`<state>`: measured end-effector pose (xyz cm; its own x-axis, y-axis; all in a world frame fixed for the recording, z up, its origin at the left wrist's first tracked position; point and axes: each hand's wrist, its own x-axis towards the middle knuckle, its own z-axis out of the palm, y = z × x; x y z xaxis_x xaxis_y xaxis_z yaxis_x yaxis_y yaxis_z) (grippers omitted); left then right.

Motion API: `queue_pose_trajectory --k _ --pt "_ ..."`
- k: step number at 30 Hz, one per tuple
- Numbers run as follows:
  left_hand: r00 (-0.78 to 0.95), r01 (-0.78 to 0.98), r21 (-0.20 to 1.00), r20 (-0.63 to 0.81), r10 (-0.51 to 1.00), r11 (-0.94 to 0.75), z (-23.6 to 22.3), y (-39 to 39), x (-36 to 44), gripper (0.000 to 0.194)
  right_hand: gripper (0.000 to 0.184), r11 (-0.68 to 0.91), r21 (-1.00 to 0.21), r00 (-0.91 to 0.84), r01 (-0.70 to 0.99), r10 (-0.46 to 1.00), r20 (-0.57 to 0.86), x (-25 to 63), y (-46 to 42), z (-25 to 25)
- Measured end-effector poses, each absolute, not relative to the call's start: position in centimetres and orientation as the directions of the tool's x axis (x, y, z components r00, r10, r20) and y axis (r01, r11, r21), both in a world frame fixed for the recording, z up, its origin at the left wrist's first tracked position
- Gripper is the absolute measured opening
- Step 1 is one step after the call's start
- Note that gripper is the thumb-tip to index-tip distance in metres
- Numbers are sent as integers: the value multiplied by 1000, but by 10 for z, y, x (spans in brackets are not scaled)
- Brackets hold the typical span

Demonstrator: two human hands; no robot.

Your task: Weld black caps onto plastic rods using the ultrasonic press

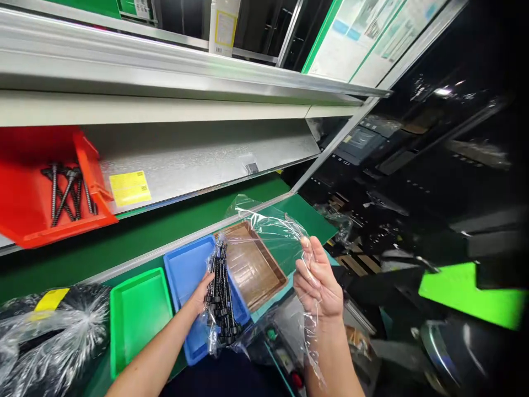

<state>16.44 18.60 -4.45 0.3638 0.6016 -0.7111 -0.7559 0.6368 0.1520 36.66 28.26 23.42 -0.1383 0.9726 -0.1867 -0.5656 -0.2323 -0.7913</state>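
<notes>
My left hand (205,290) grips a clear plastic bag filled with long black threaded parts (222,295), which look like screws or bolts with thick heads. The bundle hangs over the blue tray (192,259). My right hand (318,278) is closed on clear plastic film (268,220), off to the right of the bundle. Stretched film runs from this hand leftward above the brown tray (256,270), and a loose strip trails down along the right wrist. Whether the film and the bag are one piece I cannot tell.
On the left stand a green tray (140,320) and a large plastic-wrapped black bundle (58,336). A red bin (37,187) on the metal shelf (185,149) holds several similar black parts. An aluminium post (330,146) rises at the bench's right end.
</notes>
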Motion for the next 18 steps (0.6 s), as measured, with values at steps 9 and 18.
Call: queue_pose_trajectory --k 9,18 --pt "257 -718 207 -809 529 665 -62 308 267 51 45 -385 -789 -295 -480 917 -268 415 415 211" --pt "-90 -600 352 -922 376 718 -95 329 291 71 43 -461 -778 -307 -427 883 -355 427 453 175"
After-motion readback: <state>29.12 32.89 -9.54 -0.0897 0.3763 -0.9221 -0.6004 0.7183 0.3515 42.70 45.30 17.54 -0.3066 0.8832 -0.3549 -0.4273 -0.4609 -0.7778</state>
